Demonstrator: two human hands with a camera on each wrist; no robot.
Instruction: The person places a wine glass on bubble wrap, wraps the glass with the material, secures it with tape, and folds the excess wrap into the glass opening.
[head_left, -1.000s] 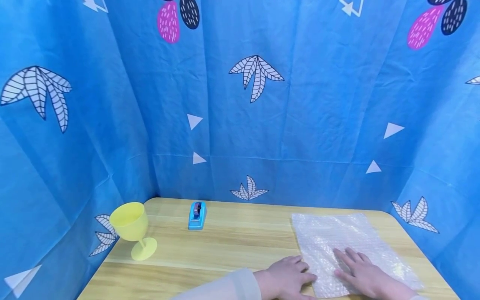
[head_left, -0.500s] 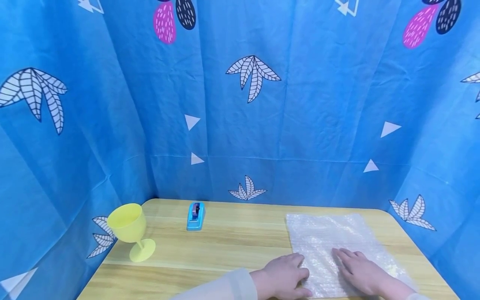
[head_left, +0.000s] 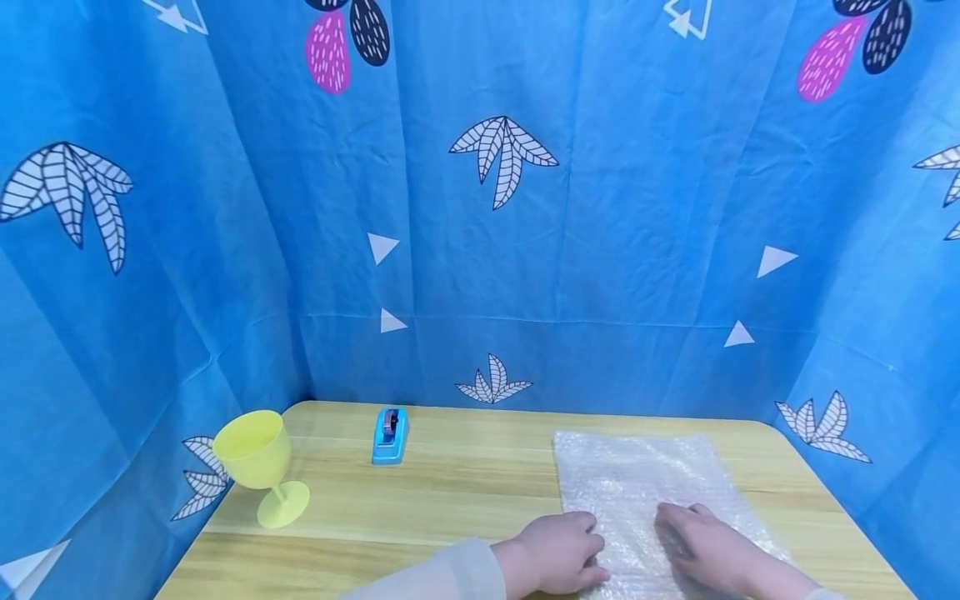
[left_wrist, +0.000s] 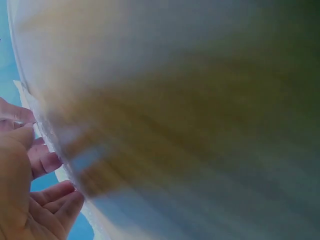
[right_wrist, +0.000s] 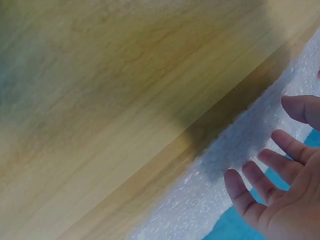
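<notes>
A sheet of clear bubble wrap lies flat on the wooden table. At its left edge is my left hand, fingers bent. In the left wrist view the left hand's thumb and index finger come together at the sheet's edge and appear to pinch it. My right hand rests on the sheet's near middle part, its fingertips touching the plastic. The right wrist view shows its fingers spread and loosely bent, gripping nothing. The sheet's near edge is partly out of the head view.
A yellow goblet stands upright at the table's left side. Farther back is a small blue tape dispenser with a roll in it. Bare wooden tabletop lies between these and the sheet. Blue patterned cloth encloses the back and sides.
The bubble wrap has slid left across the table, and both hands have moved left too. My left fingers are more bent than before. Goblet and tape dispenser stay put.
</notes>
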